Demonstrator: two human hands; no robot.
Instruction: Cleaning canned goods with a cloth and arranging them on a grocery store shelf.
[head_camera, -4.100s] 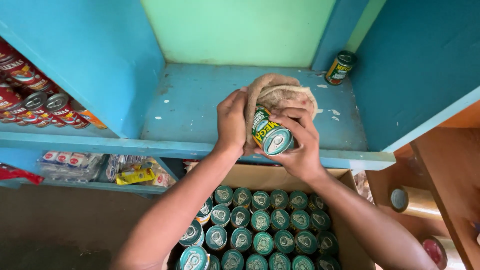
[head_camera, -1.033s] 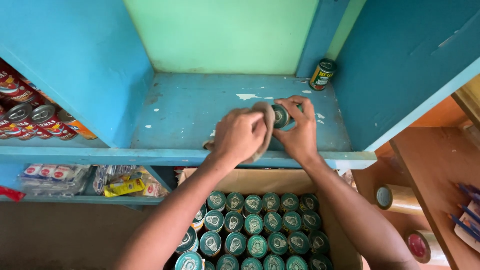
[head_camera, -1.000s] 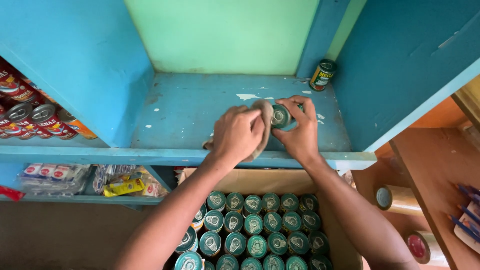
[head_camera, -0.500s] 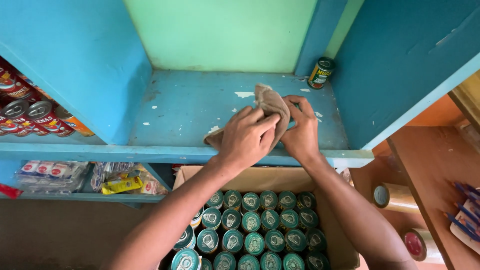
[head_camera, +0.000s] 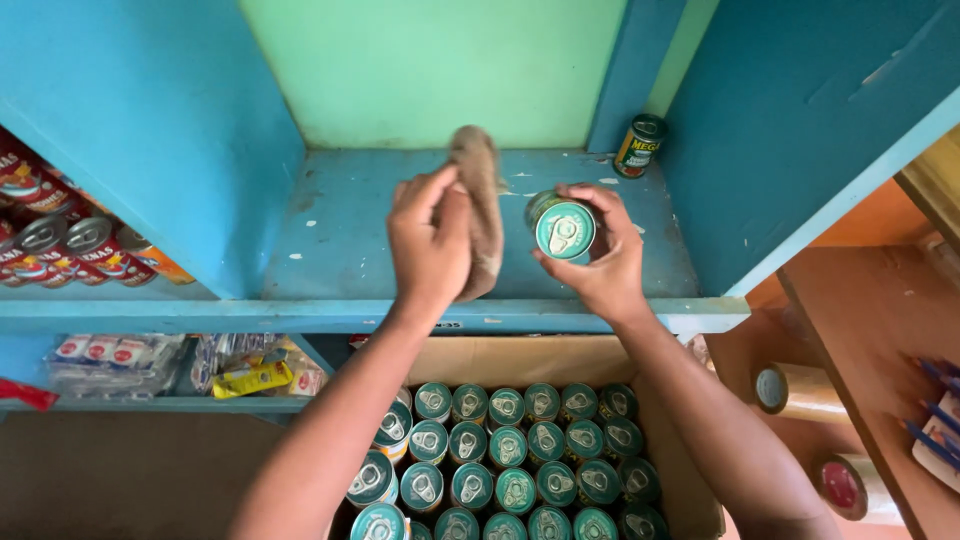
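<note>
My right hand (head_camera: 598, 262) grips a green tin can (head_camera: 562, 226) with a pull-tab lid, holding it above the blue shelf (head_camera: 350, 215). My left hand (head_camera: 430, 240) holds a brown cloth (head_camera: 480, 200) that hangs down just left of the can, apart from it. One more can (head_camera: 639, 146) stands upright in the shelf's back right corner. Below my arms, an open cardboard box (head_camera: 500, 358) holds several identical green-lidded cans (head_camera: 505, 460) packed in rows.
Red-labelled cans (head_camera: 60, 245) lie stacked in the compartment at left. Plastic-wrapped packets (head_camera: 190, 360) sit on a lower shelf at left. A brown tape roll (head_camera: 785, 390) and another roll (head_camera: 850, 485) lie on the wooden surface (head_camera: 860, 300) at right, with blue pens (head_camera: 930, 410) near the edge.
My hands have come apart: the cloth in my left hand no longer covers the can, and the can's lid shows again in my right hand.
</note>
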